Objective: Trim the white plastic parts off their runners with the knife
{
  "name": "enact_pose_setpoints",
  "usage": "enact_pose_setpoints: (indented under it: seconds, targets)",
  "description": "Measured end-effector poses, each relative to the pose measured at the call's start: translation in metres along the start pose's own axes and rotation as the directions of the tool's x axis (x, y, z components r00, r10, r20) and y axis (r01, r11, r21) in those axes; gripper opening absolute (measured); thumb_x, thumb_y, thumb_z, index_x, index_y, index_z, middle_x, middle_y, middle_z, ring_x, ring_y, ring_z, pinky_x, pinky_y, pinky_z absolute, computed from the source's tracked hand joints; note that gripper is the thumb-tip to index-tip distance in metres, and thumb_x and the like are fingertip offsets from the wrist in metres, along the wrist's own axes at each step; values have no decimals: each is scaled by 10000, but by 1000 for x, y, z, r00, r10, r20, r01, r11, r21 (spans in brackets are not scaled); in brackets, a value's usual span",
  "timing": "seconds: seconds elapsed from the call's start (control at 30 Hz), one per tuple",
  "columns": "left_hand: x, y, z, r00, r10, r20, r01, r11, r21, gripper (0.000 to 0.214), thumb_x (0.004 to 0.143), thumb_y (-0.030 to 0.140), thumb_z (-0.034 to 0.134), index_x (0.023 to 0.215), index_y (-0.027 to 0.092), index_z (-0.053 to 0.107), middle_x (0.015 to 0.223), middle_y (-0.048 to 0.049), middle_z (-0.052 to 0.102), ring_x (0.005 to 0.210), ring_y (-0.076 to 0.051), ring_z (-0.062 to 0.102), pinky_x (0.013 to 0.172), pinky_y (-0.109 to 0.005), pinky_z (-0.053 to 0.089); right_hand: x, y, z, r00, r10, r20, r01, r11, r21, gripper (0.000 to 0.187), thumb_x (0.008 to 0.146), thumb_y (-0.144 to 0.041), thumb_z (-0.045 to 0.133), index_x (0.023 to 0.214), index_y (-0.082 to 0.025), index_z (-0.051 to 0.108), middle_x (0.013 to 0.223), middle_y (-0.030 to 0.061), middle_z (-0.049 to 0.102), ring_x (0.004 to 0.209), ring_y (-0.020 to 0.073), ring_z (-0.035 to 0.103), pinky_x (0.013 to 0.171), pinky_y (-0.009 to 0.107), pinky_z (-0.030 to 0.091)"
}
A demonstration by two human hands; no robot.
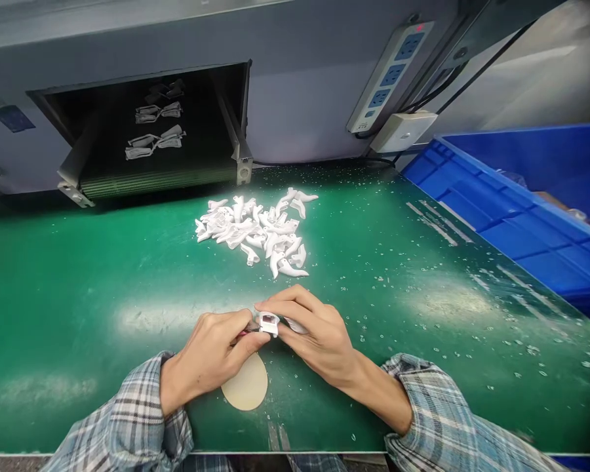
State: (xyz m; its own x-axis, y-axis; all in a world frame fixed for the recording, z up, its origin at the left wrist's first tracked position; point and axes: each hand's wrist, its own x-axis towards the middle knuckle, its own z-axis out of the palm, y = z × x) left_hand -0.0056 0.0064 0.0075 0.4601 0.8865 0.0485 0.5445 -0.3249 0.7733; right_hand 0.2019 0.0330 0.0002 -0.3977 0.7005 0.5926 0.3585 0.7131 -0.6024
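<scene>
My right hand point(322, 337) is closed around a white curved plastic part point(269, 323), its hollow, squared end turned toward me. My left hand point(211, 357) comes in from the other side, thumb and forefinger pinched at the edge of that end. Between those fingers shows a bit of a slim tool with a pinkish-red handle point(242, 334); most of it is hidden, so its kind is unclear. Beneath my left hand lies a round cream disc point(246, 385). Farther off, a loose heap of similar white plastic parts point(253, 229) rests on the green table point(103, 275).
At the back, a conveyor belt point(162, 174) in a machine opening carries several white pieces point(155, 142). A power strip point(391, 77) is mounted on the machine wall. A blue crate point(516, 203) stands at the right. Small white shavings point(533, 351) are scattered over the table's right side.
</scene>
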Motion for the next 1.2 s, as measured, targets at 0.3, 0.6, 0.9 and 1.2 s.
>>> enact_pose_setpoints:
  seconds: [0.3, 0.6, 0.9, 1.2]
  targets:
    - [1, -4, 0, 999, 7, 45, -7, 1000, -6, 373, 1057, 376, 407, 726, 207, 376, 619, 59, 371, 560, -110, 311, 558, -272, 240, -3, 2, 2, 1000, 17, 8, -17, 1000, -11, 154, 983, -179, 612, 1110, -210, 693, 957, 53, 718, 788, 149, 701, 653, 255, 531]
    - [0, -3, 3, 953, -11, -304, -12, 997, -71, 126, 996, 315, 557, 1044, 214, 615, 687, 51, 566, 539, -96, 448, 527, -216, 342, 1, -5, 8, 906, 368, 210, -417, 860, 294, 160, 882, -276, 731, 1023, -233, 668, 916, 21, 715, 797, 175, 662, 706, 278, 518]
    - [2, -1, -9, 959, 38, -282, 9, 986, 165, 160, 994, 322, 553, 1111, 216, 581, 770, 27, 630, 603, -118, 540, 569, -231, 393, 8, -9, 6, 619, 588, 521, -771, 327, 546, 433, 874, -593, 677, 1037, -197, 608, 612, -79, 460, 472, 67, 314, 409, 189, 222]
    - [2, -1, -12, 939, 249, -235, -26, 735, 678, 512, 1083, 510, 264, 747, 198, 492, 620, 14, 574, 513, -124, 504, 481, -294, 211, 10, -8, 0, 637, 613, 468, -761, 401, 510, 398, 847, -561, 719, 887, -195, 569, 592, -73, 465, 474, 66, 290, 429, 213, 208]
